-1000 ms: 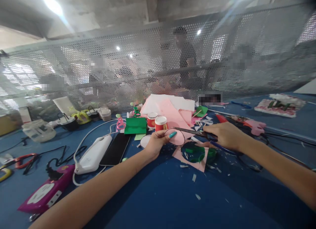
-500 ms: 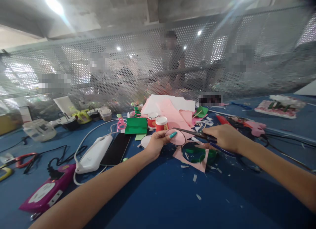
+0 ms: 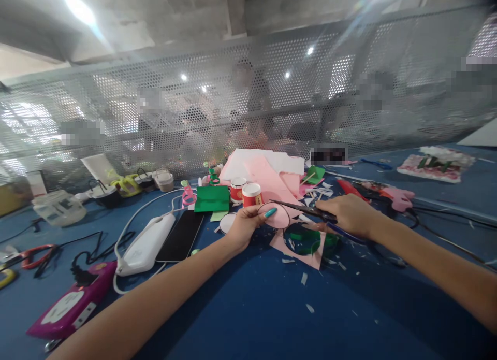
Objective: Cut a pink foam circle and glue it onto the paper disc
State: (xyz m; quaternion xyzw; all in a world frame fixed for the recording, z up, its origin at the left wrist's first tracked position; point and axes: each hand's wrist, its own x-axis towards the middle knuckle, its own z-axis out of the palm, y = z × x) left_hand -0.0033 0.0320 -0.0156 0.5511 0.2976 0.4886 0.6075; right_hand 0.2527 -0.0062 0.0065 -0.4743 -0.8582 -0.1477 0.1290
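Note:
Between the thumb and fingers of my left hand is a round pink paper disc with a dark outline along its edge. My right hand grips scissors with dark blue handles, and their blades lie across the disc's upper edge. Below the hands rests a pink paper scrap with a round cut-out, beside green pieces. A white disc with a dark rim lies just left of my left hand. Two red-and-white tubs stand behind the disc.
Pink and white paper sheets are piled at the back, near a green box. To the left lie a black phone, a white power bank and a purple power strip. A pink glue gun lies right. Paper snippets dot the blue table.
The view has shifted slightly, so the table's things sit a little further left. Both hands keep their grip on the disc and the scissors, with hardly any movement between them.

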